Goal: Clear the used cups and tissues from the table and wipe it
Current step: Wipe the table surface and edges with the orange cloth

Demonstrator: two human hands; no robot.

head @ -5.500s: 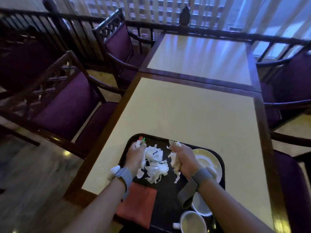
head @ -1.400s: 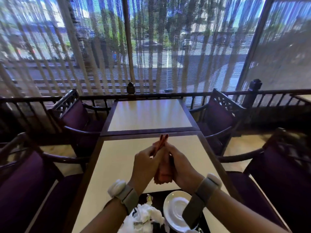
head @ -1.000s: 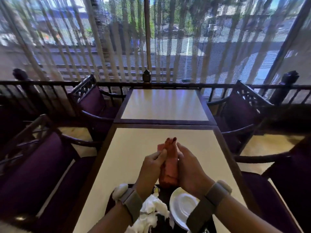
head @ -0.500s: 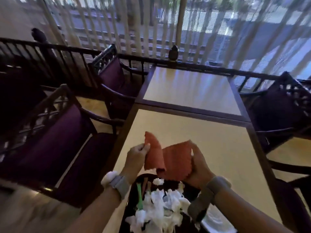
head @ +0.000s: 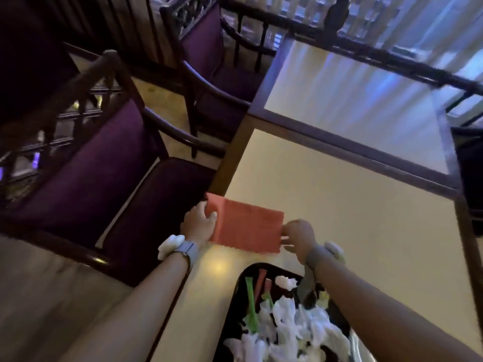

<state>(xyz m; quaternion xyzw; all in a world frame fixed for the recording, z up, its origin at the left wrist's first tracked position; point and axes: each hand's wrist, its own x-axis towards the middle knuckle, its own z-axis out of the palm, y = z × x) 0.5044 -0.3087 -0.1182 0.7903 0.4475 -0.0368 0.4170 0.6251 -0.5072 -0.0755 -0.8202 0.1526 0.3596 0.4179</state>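
I have the orange cloth (head: 247,227) stretched out flat between both hands over the near left part of the desk (head: 352,218). My left hand (head: 198,226) grips its left edge with the thumb lying on top, and my right hand (head: 296,236) pinches the right edge between thumb and fingers. I cannot tell whether the cloth is lying on the surface or sitting just above it.

The crumpled tissues (head: 287,330) are heaped in the black tray (head: 236,296) close to me, along with a green stirrer (head: 251,307). No cups show in this view.

My main worry is my right forearm, which crosses right over that loose heap. I judge that a wide sweep could drag tissues over the rim and back onto the desk. The tray also sits in the path of any stroke towards me, so the cloth or my wrist could nudge it nearer the edge; how much of it is supported there I cannot see.

The cloth is just beside the desk's left border. A stroke that way would likely push any crumbs onto the purple chair seat (head: 156,199). And if I release one side carelessly, the cloth could bunch up and only smear.
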